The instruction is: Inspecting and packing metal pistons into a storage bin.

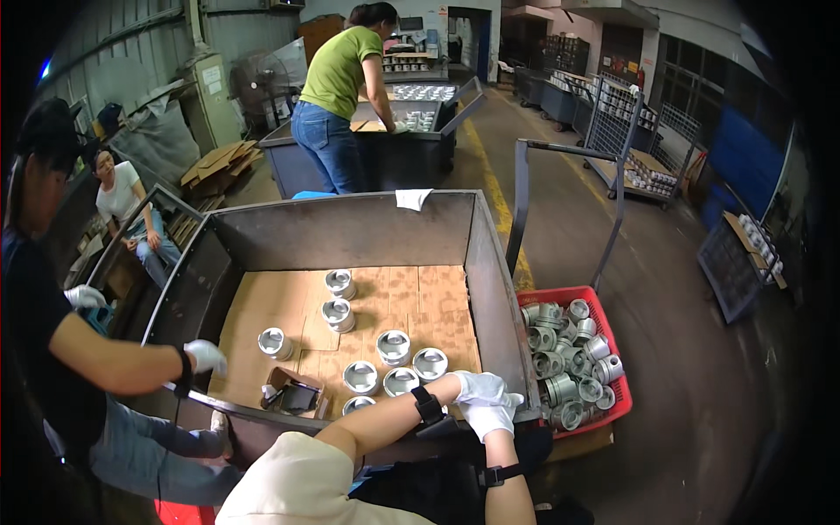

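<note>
Both my hands wear white gloves and meet at the near right corner of a metal cart (350, 231). My left hand (477, 386) lies across my right hand (491, 420), and they touch. Their fingers overlap, so whether either is closed is hidden, and no object shows between them. Beside my left forearm, several silver pistons stand upright on the cart's brown cardboard lining (429, 302); the nearest piston to my hands (430, 364) is just left of them. A small open box (296, 394) with dark pieces inside sits at the cart's near left.
Right of the cart, a red crate (622, 404) holds a heap of pistons. A co-worker's gloved hand (206, 357) hangs over the cart's left edge. A white cloth (412, 199) drapes over the far wall. Beyond it, another person (337, 101) bends over a second cart (289, 157).
</note>
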`<act>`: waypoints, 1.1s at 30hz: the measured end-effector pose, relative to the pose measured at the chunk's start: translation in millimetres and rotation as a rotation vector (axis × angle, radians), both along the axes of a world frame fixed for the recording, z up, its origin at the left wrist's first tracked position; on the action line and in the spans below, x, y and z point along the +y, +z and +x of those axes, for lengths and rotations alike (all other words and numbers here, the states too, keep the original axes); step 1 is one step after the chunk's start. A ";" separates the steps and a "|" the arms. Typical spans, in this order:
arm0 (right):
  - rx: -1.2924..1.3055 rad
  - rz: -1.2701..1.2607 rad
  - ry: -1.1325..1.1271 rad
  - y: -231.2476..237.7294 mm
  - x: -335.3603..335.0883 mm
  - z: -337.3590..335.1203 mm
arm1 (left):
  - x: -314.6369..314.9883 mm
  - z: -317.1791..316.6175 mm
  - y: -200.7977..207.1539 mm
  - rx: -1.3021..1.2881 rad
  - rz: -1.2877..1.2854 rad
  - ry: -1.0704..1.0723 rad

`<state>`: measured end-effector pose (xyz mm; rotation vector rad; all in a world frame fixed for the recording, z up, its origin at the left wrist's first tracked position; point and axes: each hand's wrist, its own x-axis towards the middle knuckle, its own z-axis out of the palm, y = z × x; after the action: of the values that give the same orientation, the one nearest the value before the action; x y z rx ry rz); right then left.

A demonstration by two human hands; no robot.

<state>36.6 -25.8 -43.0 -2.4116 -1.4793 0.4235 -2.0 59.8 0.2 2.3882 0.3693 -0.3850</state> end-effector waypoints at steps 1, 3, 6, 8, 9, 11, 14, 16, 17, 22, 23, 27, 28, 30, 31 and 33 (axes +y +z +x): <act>-0.043 0.039 0.011 -2.4 0.3 -0.6 | 1.1 0.9 -3.7 -0.018 -0.027 -0.003; -0.036 -0.021 0.016 39.1 -2.4 -11.5 | 2.7 -4.7 -13.7 -0.026 -0.075 0.017; -0.053 -0.043 -0.008 37.1 -6.4 -10.3 | -2.0 6.3 -25.4 -0.113 -0.065 -0.052; -0.070 0.033 -0.034 25.2 -5.8 -7.2 | -2.8 9.3 -29.8 -0.135 -0.042 -0.063; -0.071 0.024 -0.031 25.2 -4.5 -7.0 | -3.1 8.0 -30.5 -0.154 -0.011 -0.075; 0.000 -0.082 0.011 31.1 -1.5 -6.2 | 1.4 5.4 -51.1 -0.350 -0.006 -0.114; -0.012 -0.105 0.041 25.4 0.2 -9.4 | -1.3 2.1 -49.4 -0.289 -0.038 0.005; -0.015 -0.124 0.080 26.5 7.2 -8.8 | -2.6 0.7 -40.2 -0.306 -0.054 0.061; -0.011 -0.139 0.104 25.2 7.4 -5.4 | -4.8 -0.9 -36.2 -0.321 -0.057 0.098; 0.017 -0.159 0.159 5.6 4.3 -4.5 | -11.1 -7.2 -20.9 -0.356 -0.022 0.145; 0.016 -0.150 0.159 2.7 3.6 1.4 | -8.8 -6.4 -14.4 -0.352 -0.001 0.147; 0.016 -0.107 0.143 -8.3 -1.3 2.8 | -11.2 -5.3 -5.3 -0.198 -0.019 0.164; 0.017 -0.096 0.136 -10.5 -2.5 3.6 | -14.2 -4.3 -7.4 -0.194 -0.020 0.158; 0.016 -0.070 0.127 -14.8 -5.9 5.3 | -19.1 -3.2 -11.7 -0.215 0.063 0.254; 0.016 -0.057 0.123 -16.2 -5.8 4.0 | -17.3 -2.3 -15.1 -0.213 0.064 0.251; 0.015 -0.034 0.117 -20.9 -10.0 5.0 | -14.6 -2.2 -18.9 -0.243 -0.007 0.221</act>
<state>41.5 -35.9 -63.9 -2.3500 -1.6250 0.4944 -4.3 45.2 -18.7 2.3232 0.5101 0.0049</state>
